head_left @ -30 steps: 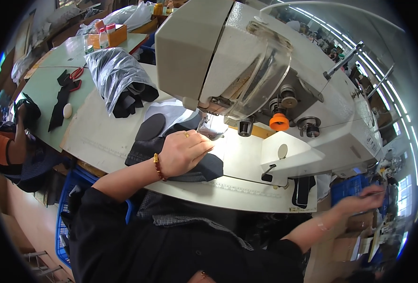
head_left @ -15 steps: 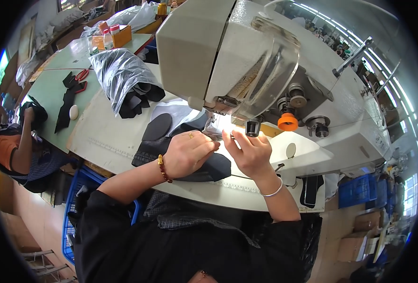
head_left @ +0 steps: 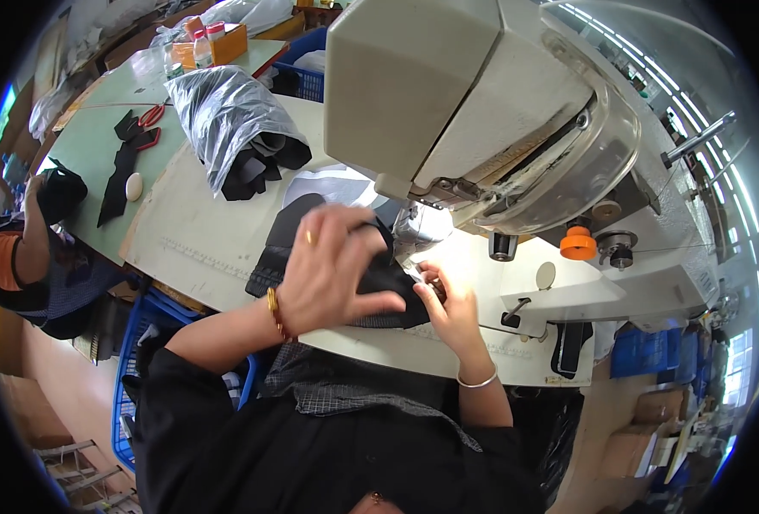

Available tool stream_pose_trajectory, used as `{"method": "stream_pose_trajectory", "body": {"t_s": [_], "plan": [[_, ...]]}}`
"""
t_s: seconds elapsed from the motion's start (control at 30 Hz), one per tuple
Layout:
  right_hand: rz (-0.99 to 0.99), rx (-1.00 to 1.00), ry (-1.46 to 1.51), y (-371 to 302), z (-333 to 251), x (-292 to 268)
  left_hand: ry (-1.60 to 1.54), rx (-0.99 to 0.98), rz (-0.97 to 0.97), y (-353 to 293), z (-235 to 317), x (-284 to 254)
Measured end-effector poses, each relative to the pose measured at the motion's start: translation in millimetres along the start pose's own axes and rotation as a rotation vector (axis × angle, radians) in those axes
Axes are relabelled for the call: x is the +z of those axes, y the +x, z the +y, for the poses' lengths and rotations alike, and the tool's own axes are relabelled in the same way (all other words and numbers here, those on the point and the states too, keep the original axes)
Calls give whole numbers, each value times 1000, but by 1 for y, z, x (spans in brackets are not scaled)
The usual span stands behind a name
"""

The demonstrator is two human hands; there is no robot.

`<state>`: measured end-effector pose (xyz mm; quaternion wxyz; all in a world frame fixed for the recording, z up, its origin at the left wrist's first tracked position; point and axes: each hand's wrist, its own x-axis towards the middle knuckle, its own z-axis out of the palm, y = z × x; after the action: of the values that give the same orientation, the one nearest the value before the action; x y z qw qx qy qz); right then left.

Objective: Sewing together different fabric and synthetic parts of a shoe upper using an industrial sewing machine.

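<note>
a big cream sewing machine stands over the pale counter. on the counter, under the machine's head, lies a dark fabric piece. the left hand hovers over the fabric, fingers spread and loosely curled. the right hand pinches the fabric's edge by the needle, fingers pressed together.

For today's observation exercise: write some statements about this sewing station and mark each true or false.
1. Both hands, left hand and right hand, are at the dark fabric by the sewing machine. True.
2. The red scissors lie beside the right hand. False: they lie on the far green table.
3. The left wrist wears a beaded bracelet. True.
4. The plastic bag of dark pieces sits on the floor. False: on the worktable.
</note>
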<state>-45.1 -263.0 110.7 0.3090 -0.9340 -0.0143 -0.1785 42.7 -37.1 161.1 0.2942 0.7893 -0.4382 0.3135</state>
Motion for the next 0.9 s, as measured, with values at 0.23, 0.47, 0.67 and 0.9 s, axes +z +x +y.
{"method": "stream_pose_trajectory", "body": {"t_s": [0.23, 0.47, 0.67, 0.9], "plan": [[-230, 365, 1197, -13, -2, 46, -311, -400, -242, 11, -25, 38], [9, 309, 1078, 5, -21, 43, -781, -702, -18, -23, -45, 40], [159, 54, 207, 21, -42, 42, -890, -808, -17, -33, -46, 37], [68, 254, 873, 22, -45, 58, -1183, -1105, 111, -37, -41, 28]]}}
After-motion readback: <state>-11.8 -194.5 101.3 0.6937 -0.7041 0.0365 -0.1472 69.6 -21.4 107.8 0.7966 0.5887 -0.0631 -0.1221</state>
